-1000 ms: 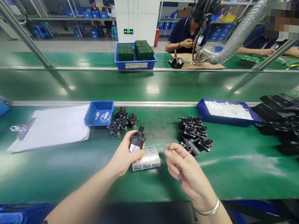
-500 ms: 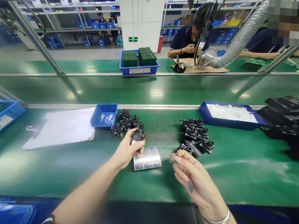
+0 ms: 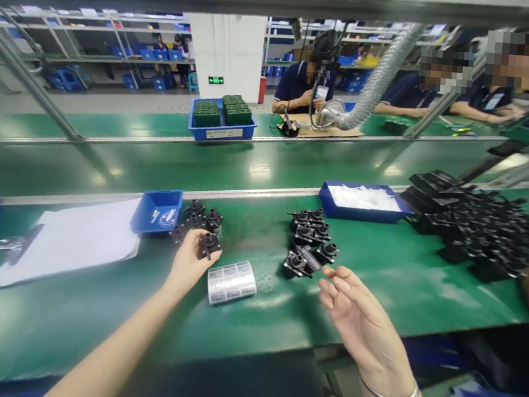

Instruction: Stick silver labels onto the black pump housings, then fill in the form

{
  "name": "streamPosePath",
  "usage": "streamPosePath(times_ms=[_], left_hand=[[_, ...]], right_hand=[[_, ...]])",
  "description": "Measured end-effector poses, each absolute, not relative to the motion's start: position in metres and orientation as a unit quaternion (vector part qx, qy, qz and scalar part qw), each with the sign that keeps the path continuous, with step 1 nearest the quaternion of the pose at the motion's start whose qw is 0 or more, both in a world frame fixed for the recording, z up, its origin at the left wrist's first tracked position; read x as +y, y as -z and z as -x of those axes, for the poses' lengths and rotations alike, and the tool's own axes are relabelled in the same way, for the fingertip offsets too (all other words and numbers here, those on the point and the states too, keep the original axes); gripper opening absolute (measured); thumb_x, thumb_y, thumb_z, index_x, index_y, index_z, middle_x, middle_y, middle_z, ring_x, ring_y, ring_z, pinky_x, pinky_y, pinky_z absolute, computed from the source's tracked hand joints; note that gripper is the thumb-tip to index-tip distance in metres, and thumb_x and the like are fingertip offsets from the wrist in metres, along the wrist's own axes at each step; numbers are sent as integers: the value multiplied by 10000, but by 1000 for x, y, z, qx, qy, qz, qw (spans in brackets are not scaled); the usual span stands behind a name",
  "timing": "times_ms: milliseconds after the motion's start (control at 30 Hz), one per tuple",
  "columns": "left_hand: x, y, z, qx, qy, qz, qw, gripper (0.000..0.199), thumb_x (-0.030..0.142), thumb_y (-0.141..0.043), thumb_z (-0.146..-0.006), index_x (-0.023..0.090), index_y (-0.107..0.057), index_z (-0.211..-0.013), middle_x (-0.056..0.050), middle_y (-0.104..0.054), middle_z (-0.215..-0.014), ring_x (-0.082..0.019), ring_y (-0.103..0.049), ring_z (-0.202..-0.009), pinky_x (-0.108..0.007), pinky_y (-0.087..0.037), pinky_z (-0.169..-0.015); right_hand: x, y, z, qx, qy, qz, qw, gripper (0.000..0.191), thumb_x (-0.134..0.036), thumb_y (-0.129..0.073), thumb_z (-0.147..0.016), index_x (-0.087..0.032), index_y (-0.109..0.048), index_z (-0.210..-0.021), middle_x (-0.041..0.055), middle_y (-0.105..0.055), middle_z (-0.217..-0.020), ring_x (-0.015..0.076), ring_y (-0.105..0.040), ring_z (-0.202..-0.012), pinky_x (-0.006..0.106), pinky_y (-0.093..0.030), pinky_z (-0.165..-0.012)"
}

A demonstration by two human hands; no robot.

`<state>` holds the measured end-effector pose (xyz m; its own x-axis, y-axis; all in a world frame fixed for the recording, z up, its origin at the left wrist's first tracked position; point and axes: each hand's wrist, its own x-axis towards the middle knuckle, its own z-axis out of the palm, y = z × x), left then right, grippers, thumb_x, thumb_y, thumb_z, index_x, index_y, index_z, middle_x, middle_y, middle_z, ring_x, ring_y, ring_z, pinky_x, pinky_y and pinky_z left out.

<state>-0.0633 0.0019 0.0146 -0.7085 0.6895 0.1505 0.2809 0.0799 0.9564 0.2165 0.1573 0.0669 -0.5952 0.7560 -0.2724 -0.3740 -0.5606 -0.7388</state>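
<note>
The left hand (image 3: 190,259) gripped a black fitting (image 3: 209,244) beside a first cluster (image 3: 215,218) on the tabletop (image 3: 243,332). Next came a label sheet (image 3: 232,282), its print too small to read, then a second cluster (image 3: 306,232) and, near it, the right hand (image 3: 358,318), fingers loosely parted.

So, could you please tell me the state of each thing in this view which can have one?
Left hand, closed on the held pump
Held pump, gripped beside the left pump cluster
Right hand, fingers loosely curled, nothing visible in it
Label sheet, curved, bearing labels
Clipboard, lying down, papers on it
Small blue tray, open, small parts inside
Dark blue box, open, filled with white pieces
Exit sign, lit
</note>
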Motion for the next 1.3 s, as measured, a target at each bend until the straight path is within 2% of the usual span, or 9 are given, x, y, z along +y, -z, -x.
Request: streamPosePath(times_ms=[100, 200, 333, 433, 633, 800, 900, 1067, 1300], left_hand=[[1, -3, 67, 785, -422, -454, 1, 328, 270, -666, -789, 187, -526, -1075, -108, -571, -1133, -266, -560, -1099, -451, -458, -968], [-4, -6, 68, 810, -272, -501, -140, 357, 262, -620, -838, 143, -527, -1162, -167, -522, -1198, -320, -501, -1159, -491, -438, -992], [-12, -34, 56, 822, -177, -493, -225, 443, 181, -547, -869, 87, -469, -1295, -225, -467, -1259, -366, -451, -1202, -532, -416, -1003], [-3, -63, 32, 806, -204, -502, -236, 464, 168, -540, -865, 123, -453, -1319, -213, -434, -1311, -371, -410, -1262, -562, -357, -1055], [73, -73, -36, 710, -224, -666, 56, 596, 254, -661, -805, 159, -392, -1328, -172, -454, -1324, -302, -489, -1224, -444, -442, -1022], [110, -55, -53, 703, -185, -667, 167, 255, 161, -621, -821, 156, -540, -1063, -105, -569, -1028, -272, -608, -956, -437, -512, -846], [100, -57, -41, 667, -326, -630, 226, 281, 247, -709, -774, 197, -554, -1004, -64, -574, -1012, -248, -604, -965, -418, -510, -868], [66, -73, -12, 507, -616, -362, 482, 395, 311, -768, -738, 203, -518, -1023, -43, -601, -1051, -197, -631, -915, -373, -573, -768], [23, -66, 23, 401, -708, -189, 549, 398, 319, -609, -898, 167, -499, -1249, -112, -652, -1011, -171, -647, -891, -235, -559, -649]], right_hand=[[160, -64, -227, -333, -822, 295, 355, 260, -149, -803, -728, -217, -658, -933, 12, -592, -1049, 132, -600, -858, 209, -549, -707], [162, -61, -232, -348, -814, 295, 359, 280, -125, -805, -727, -236, -659, -939, -10, -583, -1051, 99, -586, -800, 196, -543, -698], [164, -56, -234, -355, -808, 293, 369, 257, -133, -812, -726, -239, -660, -903, -27, -573, -1035, 79, -572, -765, 183, -534, -676], [164, -52, -232, -354, -809, 285, 374, 256, -140, -816, -723, -239, -660, -901, -27, -569, -1035, 83, -578, -781, 185, -531, -684], [158, -53, -222, -366, -807, 263, 382, 250, -152, -815, -728, -231, -649, -897, -23, -547, -1018, 74, -559, -751, 167, -503, -633], [153, -59, -226, -410, -774, 270, 401, 240, -163, -807, -736, -226, -612, -861, -29, -520, -1072, 58, -539, -675, 180, -472, -589], [151, -60, -226, -417, -767, 276, 401, 242, -163, -807, -733, -225, -604, -851, -30, -515, -1078, 57, -536, -663, 184, -456, -571], [148, -63, -210, -373, -805, 256, 384, 258, -165, -828, -704, -225, -615, -839, -22, -524, -1048, 81, -532, -717, 201, -469, -593], [134, -64, -178, -375, -844, 255, 287, 250, -177, -842, -690, -223, -638, -826, -24, -521, -1042, 73, -510, -698, 207, -476, -597]])
